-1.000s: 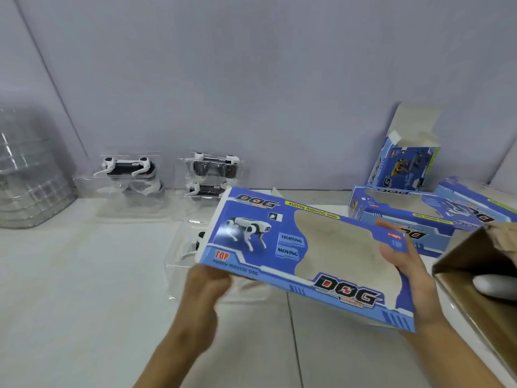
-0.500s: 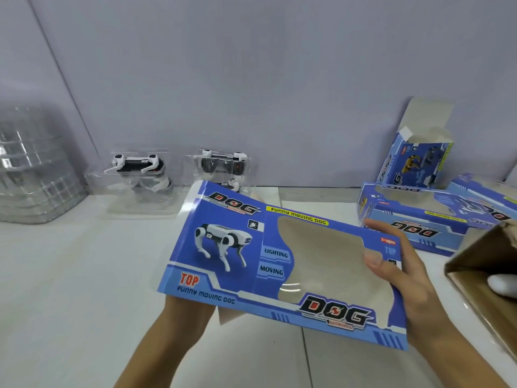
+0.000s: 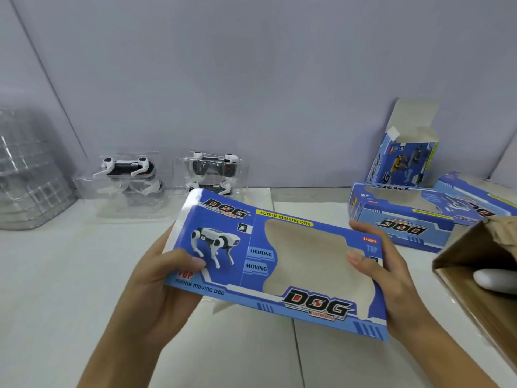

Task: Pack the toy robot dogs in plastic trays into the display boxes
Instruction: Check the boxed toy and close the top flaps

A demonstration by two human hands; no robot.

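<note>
A flat blue display box is held above the table, gripped at its ends by the left hand and right hand, thumbs on top. Two toy dogs in clear trays are seen behind it by the wall; more boxes at right, w/ a cardboard carton near the right hand. Vs. 0.5 s ago, the box has been drawn closer & the left thumb brought onto its face.
</note>
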